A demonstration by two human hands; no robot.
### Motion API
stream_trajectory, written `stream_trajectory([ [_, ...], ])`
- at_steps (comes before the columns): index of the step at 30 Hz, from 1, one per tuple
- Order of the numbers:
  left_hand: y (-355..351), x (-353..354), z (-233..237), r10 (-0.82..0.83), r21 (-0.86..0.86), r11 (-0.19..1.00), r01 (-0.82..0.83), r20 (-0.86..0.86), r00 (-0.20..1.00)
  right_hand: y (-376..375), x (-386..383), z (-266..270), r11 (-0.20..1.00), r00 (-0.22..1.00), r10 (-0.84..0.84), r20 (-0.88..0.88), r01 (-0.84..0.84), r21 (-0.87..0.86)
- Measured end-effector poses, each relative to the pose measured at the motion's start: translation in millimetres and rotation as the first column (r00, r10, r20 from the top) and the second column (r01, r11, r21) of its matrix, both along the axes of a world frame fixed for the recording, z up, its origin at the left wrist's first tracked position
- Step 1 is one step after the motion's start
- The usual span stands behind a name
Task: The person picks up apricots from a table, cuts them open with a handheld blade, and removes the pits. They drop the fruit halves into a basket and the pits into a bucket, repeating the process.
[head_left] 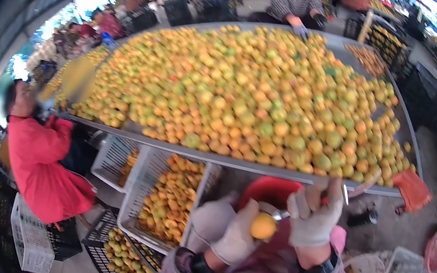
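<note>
In my gloved left hand (238,237) is a round orange citrus fruit (263,226), its smooth side facing right. My right hand (313,217), also in a pale glove, is closed around a small metal tool (280,215). The tool's silver end reaches left, right at the top of the fruit; most of the rest is hidden in the fingers. A short silver blade-like piece (344,194) sticks up at the far side of the same hand. A red bucket (265,187) sits just beyond both hands, under the table edge.
A large metal-rimmed table (259,167) is heaped with yellow, orange and green citrus fruit (236,99). White crate (128,208) with orange pieces and black crate (98,232) of fruit stand left. An orange glove (411,191) hangs at the right corner. A person in red (46,165) sits left.
</note>
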State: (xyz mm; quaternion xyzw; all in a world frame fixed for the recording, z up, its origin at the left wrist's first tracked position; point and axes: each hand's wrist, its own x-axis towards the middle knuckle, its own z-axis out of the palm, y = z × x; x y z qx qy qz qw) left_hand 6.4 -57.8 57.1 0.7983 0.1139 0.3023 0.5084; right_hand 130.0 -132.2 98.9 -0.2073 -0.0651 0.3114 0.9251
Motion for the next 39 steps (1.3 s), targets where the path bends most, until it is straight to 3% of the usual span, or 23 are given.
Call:
stream_trajectory([
  [1,-3,1,9,0.029,0.064,0.998,-0.029,0.0,1.0,-1,-3,4,0.999,0.999,-0.031,0.03,0.032,-0.017],
  [3,-5,-2,13,-0.05,-0.119,0.992,0.046,-0.032,0.998,-5,-8,10,0.993,0.986,-0.055,0.154,0.07,-0.092],
  [4,-5,-2,13,-0.06,-0.132,0.99,0.056,-0.028,0.998,-7,-8,10,0.997,0.985,-0.037,0.169,0.047,-0.057],
  [6,-3,-3,16,-0.042,-0.035,0.999,0.039,-0.089,0.995,-7,-14,13,0.991,0.972,-0.074,0.222,0.097,-0.095],
  [9,-3,-5,20,-0.063,-0.095,0.994,0.051,-0.134,0.989,-9,-17,14,0.99,0.961,-0.095,0.258,0.119,-0.08],
  [13,2,-4,16,-0.076,-0.067,0.995,0.07,-0.104,0.992,-12,-20,12,0.985,0.872,-0.058,0.486,0.13,-0.115],
  [15,0,-3,18,-0.001,0.183,0.983,0.009,-0.046,0.999,-14,-23,10,0.976,0.825,-0.053,0.563,0.161,-0.144],
  [17,-2,-4,17,0.019,0.212,0.977,-0.011,-0.036,0.999,-18,-23,5,0.931,0.713,-0.008,0.701,0.26,-0.254],
  [21,-4,-4,15,0.043,0.297,0.954,-0.039,-0.009,0.999,-17,-21,8,0.979,0.759,0.01,0.651,0.125,-0.161],
  [25,-1,-5,14,0.024,0.285,0.958,-0.01,-0.044,0.999,-18,-26,7,0.936,0.692,0.103,0.714,0.175,-0.305],
  [27,2,-5,12,-0.007,0.385,0.923,0.0,0.018,1.0,-17,-27,12,0.919,0.677,0.121,0.726,0.199,-0.339],
  [29,4,-4,2,-0.023,0.356,0.934,0.015,0.019,1.0,-20,-24,14,0.81,0.528,0.238,0.815,0.355,-0.467],
  [30,5,-3,-5,-0.038,0.328,0.944,0.03,0.02,0.999,-19,-27,14,0.787,0.582,0.306,0.753,0.29,-0.544],
  [33,2,-5,-35,0.069,0.384,0.921,-0.065,0.003,0.998,-12,-28,0,0.814,0.557,0.253,0.791,0.32,-0.485],
  [34,1,-5,-41,0.068,0.383,0.921,-0.064,0.003,0.998,-11,-31,0,0.791,0.66,0.272,0.7,0.261,-0.553],
  [35,-1,-3,-41,0.128,0.424,0.897,-0.127,0.026,0.991,-8,-33,-2,0.79,0.66,0.271,0.701,0.263,-0.553],
  [37,-1,0,-37,0.188,0.461,0.867,-0.19,0.051,0.981,-2,-35,-8,0.745,0.437,0.08,0.896,0.571,-0.345],
  [38,1,3,-27,0.149,0.355,0.925,-0.137,-0.006,0.989,-5,-37,-11,0.744,0.437,0.083,0.896,0.571,-0.347],
  [39,2,5,-22,0.102,0.241,0.967,-0.086,-0.057,0.993,-9,-40,-13,0.759,0.615,0.14,0.776,0.437,-0.483],
])
